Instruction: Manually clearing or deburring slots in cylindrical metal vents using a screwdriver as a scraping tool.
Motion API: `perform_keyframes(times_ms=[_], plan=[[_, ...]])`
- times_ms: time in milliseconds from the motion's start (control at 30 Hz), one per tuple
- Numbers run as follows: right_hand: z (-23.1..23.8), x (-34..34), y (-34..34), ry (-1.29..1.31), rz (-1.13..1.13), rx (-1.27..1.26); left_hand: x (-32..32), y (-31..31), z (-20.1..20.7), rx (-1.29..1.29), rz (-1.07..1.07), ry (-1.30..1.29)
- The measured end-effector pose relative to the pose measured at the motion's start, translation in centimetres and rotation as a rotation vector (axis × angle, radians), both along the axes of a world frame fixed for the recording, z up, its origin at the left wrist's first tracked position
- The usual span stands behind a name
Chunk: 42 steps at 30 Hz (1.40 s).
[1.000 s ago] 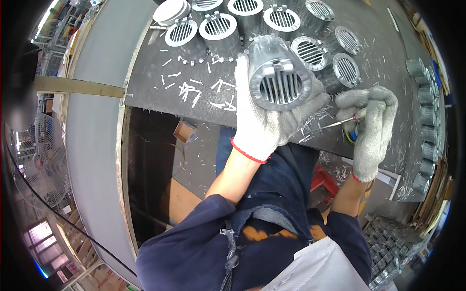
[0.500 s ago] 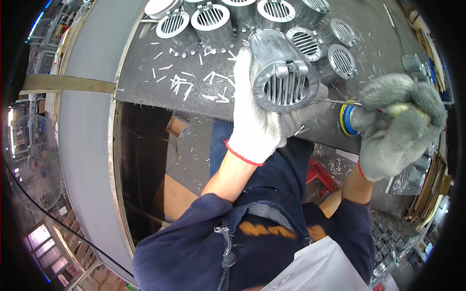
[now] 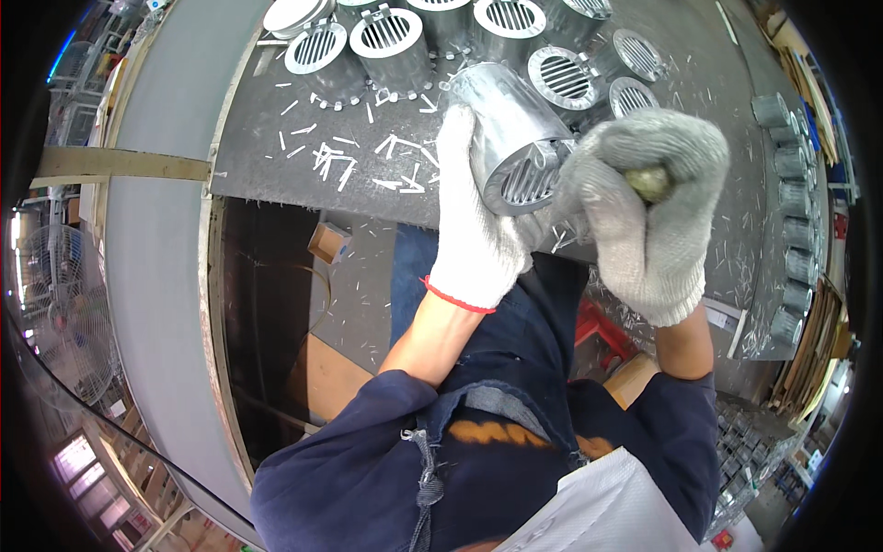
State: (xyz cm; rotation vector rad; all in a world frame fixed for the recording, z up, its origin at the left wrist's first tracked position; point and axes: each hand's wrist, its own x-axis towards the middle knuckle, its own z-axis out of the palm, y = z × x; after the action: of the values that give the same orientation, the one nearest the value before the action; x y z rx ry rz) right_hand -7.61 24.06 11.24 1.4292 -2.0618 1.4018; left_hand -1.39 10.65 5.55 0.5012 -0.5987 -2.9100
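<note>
My left hand (image 3: 469,221), in a white knit glove with a red cuff edge, is closed around a metal cylinder (image 3: 515,110) tilted above the table. The cylinder's slotted grate end (image 3: 522,179) faces me, with a small hinge-like tab on its rim. My right hand (image 3: 667,230), in a greyer glove, is curled around a tool with a rounded yellowish handle (image 3: 648,184). It is up against the right side of the grate. The tool's working end is hidden behind the glove, so its exact kind does not show.
Several similar grated cylinders (image 3: 391,60) stand at the back of the dark table (image 3: 248,152), with white discs (image 3: 292,17) beside them. Pale slivers (image 3: 336,164) lie scattered. More cylinders (image 3: 796,225) line the right edge. Below are a red stool (image 3: 602,333) and a small cardboard box (image 3: 329,241).
My right hand has moved left with the tool, from the table's right side up to the grate. The cylinder has tilted slightly in my left hand. The tool's thin metal shaft, visible before, is now hidden.
</note>
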Motion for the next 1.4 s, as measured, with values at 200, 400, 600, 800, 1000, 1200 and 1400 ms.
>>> perform_keyframes(times_ms=[200, 400, 600, 800, 1000, 1200, 1400], plan=[[-0.7, 1.7, 2.2, -0.049, 0.129, 0.427, -0.6, -0.9, -1.1, 0.253, -0.034, 0.007], [-1.1, 3.2, 4.0, -0.168, 0.105, -0.255, -0.8, -2.1, -1.6, 0.432, -0.017, 0.028], [-2.6, 3.2, 9.1, 0.546, -0.868, 0.212, 0.1, -2.5, -3.2, -0.087, 0.161, 0.044], [-6.4, 4.5, 9.4, -0.116, -0.424, -0.442, 1.9, -1.0, -2.4, -0.628, 0.202, 0.248], [-4.5, 4.7, 7.5, -0.126, -0.422, -0.463, 2.8, -1.0, -1.5, -0.634, 0.182, 0.179], [-3.2, 5.1, 6.6, -0.171, -0.320, -0.302, 3.2, -1.8, -2.1, -0.773, 0.159, 0.247], [-2.8, 5.3, 5.2, -0.237, -0.048, 0.063, 1.7, -2.0, -2.0, -0.671, 0.124, -0.014]])
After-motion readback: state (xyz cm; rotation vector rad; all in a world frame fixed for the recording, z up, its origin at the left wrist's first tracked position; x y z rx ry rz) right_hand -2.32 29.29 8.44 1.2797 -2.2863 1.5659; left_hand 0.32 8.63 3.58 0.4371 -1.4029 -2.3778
